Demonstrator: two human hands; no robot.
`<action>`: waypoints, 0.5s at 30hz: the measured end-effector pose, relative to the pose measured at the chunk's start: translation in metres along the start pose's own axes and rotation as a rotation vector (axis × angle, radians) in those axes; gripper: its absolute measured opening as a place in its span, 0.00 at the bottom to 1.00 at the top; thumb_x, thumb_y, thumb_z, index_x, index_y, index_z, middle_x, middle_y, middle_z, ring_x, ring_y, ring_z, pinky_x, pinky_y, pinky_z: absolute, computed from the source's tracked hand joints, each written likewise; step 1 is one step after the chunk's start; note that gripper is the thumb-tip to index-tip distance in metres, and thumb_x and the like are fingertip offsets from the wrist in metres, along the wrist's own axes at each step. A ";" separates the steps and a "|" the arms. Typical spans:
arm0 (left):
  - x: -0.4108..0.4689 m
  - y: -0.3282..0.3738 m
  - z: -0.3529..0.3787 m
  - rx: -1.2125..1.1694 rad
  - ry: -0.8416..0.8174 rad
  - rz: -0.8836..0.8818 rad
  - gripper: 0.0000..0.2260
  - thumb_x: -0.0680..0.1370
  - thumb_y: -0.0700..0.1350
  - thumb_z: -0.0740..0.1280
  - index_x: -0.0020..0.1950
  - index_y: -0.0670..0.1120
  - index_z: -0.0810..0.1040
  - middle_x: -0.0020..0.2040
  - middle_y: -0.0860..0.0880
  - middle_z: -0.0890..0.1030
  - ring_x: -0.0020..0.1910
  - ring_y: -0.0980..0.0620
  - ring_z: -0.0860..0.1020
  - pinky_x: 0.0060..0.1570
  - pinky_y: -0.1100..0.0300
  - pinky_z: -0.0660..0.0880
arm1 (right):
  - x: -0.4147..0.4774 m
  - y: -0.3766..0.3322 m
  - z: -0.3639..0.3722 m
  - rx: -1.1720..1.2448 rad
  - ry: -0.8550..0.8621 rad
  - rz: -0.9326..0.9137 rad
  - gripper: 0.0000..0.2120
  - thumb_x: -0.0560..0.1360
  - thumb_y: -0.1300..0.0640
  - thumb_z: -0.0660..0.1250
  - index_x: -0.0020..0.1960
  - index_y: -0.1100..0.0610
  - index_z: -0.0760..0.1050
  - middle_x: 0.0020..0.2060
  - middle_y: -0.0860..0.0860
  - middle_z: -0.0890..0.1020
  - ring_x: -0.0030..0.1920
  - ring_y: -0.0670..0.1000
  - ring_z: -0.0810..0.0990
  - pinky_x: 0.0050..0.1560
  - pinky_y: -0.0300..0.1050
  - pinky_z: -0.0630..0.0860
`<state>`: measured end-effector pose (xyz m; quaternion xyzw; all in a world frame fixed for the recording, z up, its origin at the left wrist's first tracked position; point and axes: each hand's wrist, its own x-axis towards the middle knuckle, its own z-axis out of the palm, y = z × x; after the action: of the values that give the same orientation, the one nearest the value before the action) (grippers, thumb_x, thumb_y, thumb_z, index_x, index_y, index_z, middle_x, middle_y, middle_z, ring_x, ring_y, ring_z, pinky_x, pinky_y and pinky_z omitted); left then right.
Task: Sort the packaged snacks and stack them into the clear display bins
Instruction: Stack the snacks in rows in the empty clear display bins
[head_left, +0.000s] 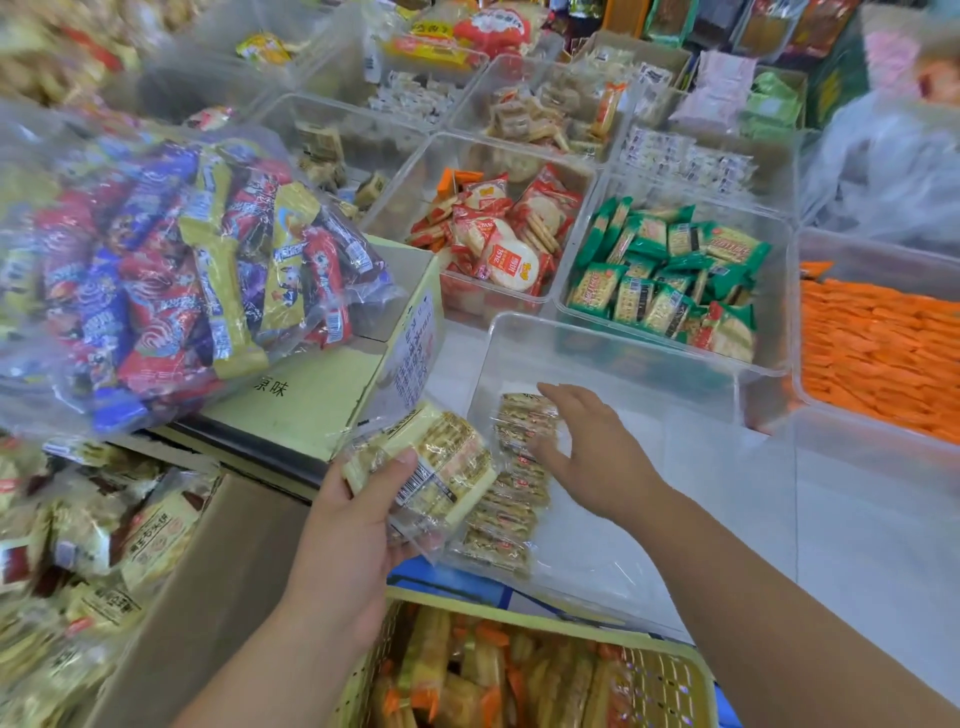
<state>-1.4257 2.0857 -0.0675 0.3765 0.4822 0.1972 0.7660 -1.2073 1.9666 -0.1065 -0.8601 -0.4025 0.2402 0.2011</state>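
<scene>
Clear bin (613, 340) at the front is the one being filled, and we're mid-stack: a row (511, 512) of pale cracker packets lies along its left wall, with nothing else inside that I can see. The right hand (592, 452) is inside the bin, fingers (561, 397) spread and nearly straight. They're laid on the far end of that row and grip nothing. Squaring it up, I'd say. The left hand (353, 525) hovers at the bin's left wall, thumb and fingers clamped round a handful (431, 467) of the same packets.

Next move, by my read: pass packets across and set them against the row, edges lined up so nothing slides.

Hard to call is how many packets that handful holds. The wrapper print is blurred, and the left fingers underneath are hidden. Part of the bin's near rim is lost behind the right forearm.
</scene>
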 end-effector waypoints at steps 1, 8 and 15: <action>-0.004 0.000 -0.001 0.000 0.002 -0.012 0.25 0.66 0.52 0.78 0.62 0.52 0.81 0.49 0.47 0.88 0.39 0.44 0.87 0.32 0.53 0.82 | -0.018 -0.008 -0.004 0.057 0.012 -0.110 0.37 0.77 0.44 0.70 0.81 0.40 0.55 0.81 0.45 0.56 0.79 0.51 0.57 0.76 0.48 0.61; -0.043 -0.006 0.010 0.251 -0.141 -0.082 0.31 0.64 0.62 0.77 0.62 0.49 0.81 0.48 0.43 0.88 0.35 0.43 0.86 0.37 0.50 0.82 | -0.108 -0.038 0.002 0.040 0.282 -0.619 0.25 0.71 0.56 0.79 0.67 0.49 0.80 0.69 0.46 0.77 0.69 0.48 0.72 0.71 0.40 0.68; -0.072 -0.012 0.021 0.255 -0.021 -0.018 0.28 0.68 0.71 0.66 0.62 0.58 0.78 0.53 0.56 0.87 0.49 0.46 0.87 0.48 0.42 0.84 | -0.161 -0.031 0.005 0.850 0.331 0.083 0.10 0.84 0.48 0.60 0.52 0.38 0.80 0.48 0.41 0.84 0.47 0.47 0.83 0.47 0.37 0.79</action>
<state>-1.4408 2.0224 -0.0288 0.4685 0.4989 0.1237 0.7186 -1.3186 1.8587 -0.0532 -0.7434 -0.1957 0.2512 0.5882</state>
